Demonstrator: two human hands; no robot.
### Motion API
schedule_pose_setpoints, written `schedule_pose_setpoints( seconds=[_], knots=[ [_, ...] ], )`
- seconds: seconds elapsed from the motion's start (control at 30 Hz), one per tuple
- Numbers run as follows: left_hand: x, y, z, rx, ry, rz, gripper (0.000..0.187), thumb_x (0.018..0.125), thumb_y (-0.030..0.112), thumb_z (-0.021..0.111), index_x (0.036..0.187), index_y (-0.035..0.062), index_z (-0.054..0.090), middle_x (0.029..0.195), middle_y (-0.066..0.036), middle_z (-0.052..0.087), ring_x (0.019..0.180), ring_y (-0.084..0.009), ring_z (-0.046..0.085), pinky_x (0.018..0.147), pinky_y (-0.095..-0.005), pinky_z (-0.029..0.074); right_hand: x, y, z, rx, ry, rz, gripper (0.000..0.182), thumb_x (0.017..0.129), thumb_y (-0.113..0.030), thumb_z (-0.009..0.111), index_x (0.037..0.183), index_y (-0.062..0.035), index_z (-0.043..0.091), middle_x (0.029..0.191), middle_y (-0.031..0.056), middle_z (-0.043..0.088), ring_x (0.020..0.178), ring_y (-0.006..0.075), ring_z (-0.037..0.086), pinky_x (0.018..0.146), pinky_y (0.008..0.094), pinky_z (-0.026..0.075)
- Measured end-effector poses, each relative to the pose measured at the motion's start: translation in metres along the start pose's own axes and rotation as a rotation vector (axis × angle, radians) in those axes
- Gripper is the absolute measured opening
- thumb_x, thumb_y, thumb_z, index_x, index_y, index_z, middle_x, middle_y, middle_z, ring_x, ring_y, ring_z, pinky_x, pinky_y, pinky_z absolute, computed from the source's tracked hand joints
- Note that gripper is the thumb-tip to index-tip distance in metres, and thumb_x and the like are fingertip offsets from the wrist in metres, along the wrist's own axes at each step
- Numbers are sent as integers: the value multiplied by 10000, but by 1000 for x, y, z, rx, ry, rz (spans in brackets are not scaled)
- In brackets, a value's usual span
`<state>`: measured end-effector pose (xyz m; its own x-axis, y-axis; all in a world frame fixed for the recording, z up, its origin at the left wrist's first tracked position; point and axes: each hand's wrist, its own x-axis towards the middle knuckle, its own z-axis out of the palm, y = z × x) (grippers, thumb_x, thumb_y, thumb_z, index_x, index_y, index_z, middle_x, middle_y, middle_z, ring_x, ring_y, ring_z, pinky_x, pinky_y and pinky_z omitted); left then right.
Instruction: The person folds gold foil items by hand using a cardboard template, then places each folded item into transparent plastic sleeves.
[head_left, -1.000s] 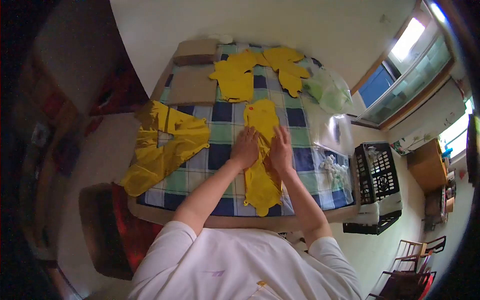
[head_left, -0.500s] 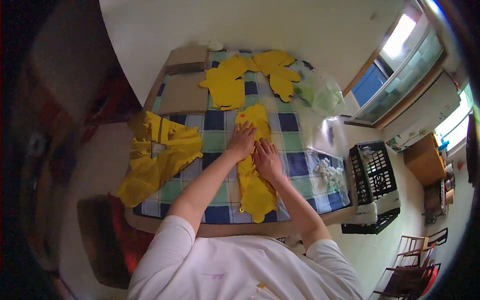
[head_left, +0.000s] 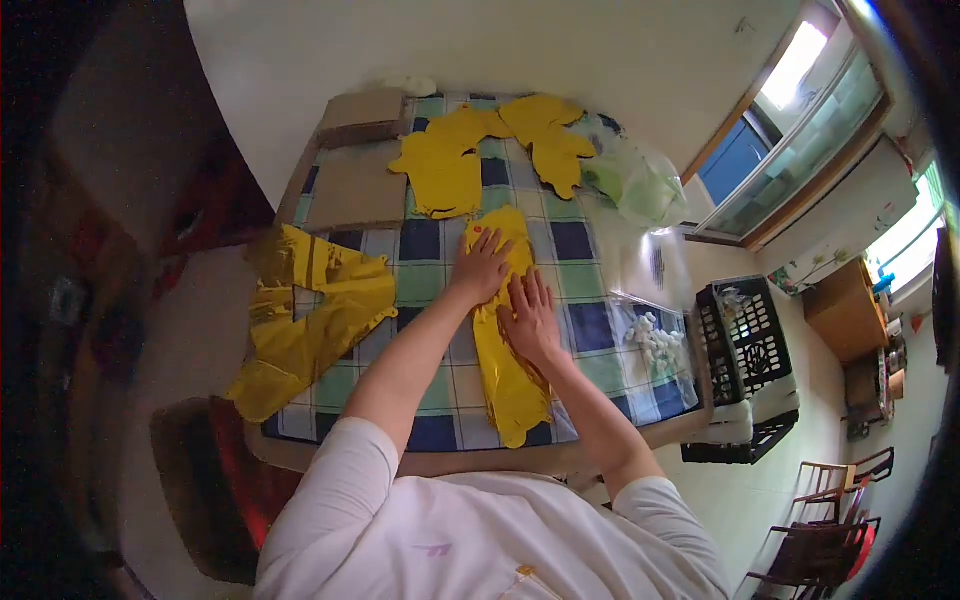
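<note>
A long, flat yellow foil balloon [head_left: 515,385], deflated and slightly wrinkled, lies lengthwise in front of me, with a small red dot near its far end. My left hand [head_left: 482,268] rests flat on its upper part, fingers spread just below the dot. Palm down, my right hand [head_left: 531,315] lies on the balloon's right side, a little nearer to me. Both hands press on the foil without gripping it. To the left is another flat yellow balloon [head_left: 345,310] with a small hole through it.
More flat yellow balloons [head_left: 445,175] lie at the far side of the checked tablecloth [head_left: 425,360]. Cardboard [head_left: 355,185] sits at the back left. At the right are clear plastic bags [head_left: 640,190], small white pieces [head_left: 655,340] and a black crate [head_left: 740,335] beside the table.
My left hand has slid slightly away from me toward the red dot, its fingers more spread. My right hand has shifted slightly, and the balloon's near end looks flatter.
</note>
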<state>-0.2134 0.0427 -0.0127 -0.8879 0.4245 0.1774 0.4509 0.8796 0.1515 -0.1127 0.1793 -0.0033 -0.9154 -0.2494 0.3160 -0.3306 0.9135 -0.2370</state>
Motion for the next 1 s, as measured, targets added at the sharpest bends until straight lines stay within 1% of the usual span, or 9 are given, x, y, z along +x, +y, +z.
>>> schedule_pose_setpoints(
  seconds=[0.17,0.27,0.37,0.47,0.57,0.67,0.77,0.87,1.0],
  knots=[
    [-3,11,-26,21,-73,120,458,938,266,399,1387,182,369,1474,-73,300,1378,-252,239,1096,-564,122,1,0,-3,61,-9,8,630,899,-329,489,1403,-10,288,1448,209,291,1373,322,224,1115,482,159],
    [-12,17,-26,-54,-128,128,458,926,249,414,1378,178,387,1459,-81,321,1372,-259,252,1102,-549,127,0,6,7,85,70,-28,607,896,-284,484,1407,-26,282,1454,189,291,1360,331,253,1103,483,189],
    [-14,10,-8,-88,-32,129,472,915,237,438,1372,132,388,1450,-113,326,1373,-272,244,1105,-542,132,0,5,4,76,-43,8,617,905,-318,476,1392,15,297,1448,209,293,1370,331,228,1113,481,161],
    [-25,11,-12,-133,95,19,492,907,237,461,1365,76,382,1445,-147,321,1369,-288,245,1103,-540,140,0,6,6,36,-30,-11,596,911,-323,458,1381,18,324,1444,212,298,1363,337,241,1110,481,168],
    [-63,17,-24,-149,124,-37,517,909,239,465,1374,43,350,1451,-165,299,1360,-306,251,1098,-543,146,0,4,4,22,-20,15,579,915,-326,444,1369,20,346,1442,215,301,1358,339,251,1109,480,174],
    [-113,25,-22,-179,21,-9,530,915,258,460,1390,61,333,1465,-152,274,1364,-300,237,1098,-543,147,1,5,6,19,-36,7,577,921,-328,433,1372,19,339,1442,214,301,1360,335,246,1110,479,171],
    [-147,36,-38,-153,-48,25,550,918,293,461,1402,77,319,1479,-137,248,1377,-289,207,1097,-556,140,3,3,3,18,-47,14,579,922,-327,436,1374,19,331,1437,211,310,1358,332,251,1111,478,166],
    [-176,46,-31,-56,-34,71,546,893,347,495,1359,81,397,1448,-128,313,1365,-269,244,1077,-575,162,1,2,3,25,-32,11,578,916,-324,446,1367,20,337,1429,210,320,1352,331,263,1111,479,171],
    [-212,59,-47,-93,-147,211,546,902,343,476,1377,96,371,1466,-123,284,1375,-261,225,1074,-585,158,1,1,1,21,-27,13,579,915,-328,446,1367,16,337,1431,208,320,1353,332,261,1108,484,178]
  ],
)
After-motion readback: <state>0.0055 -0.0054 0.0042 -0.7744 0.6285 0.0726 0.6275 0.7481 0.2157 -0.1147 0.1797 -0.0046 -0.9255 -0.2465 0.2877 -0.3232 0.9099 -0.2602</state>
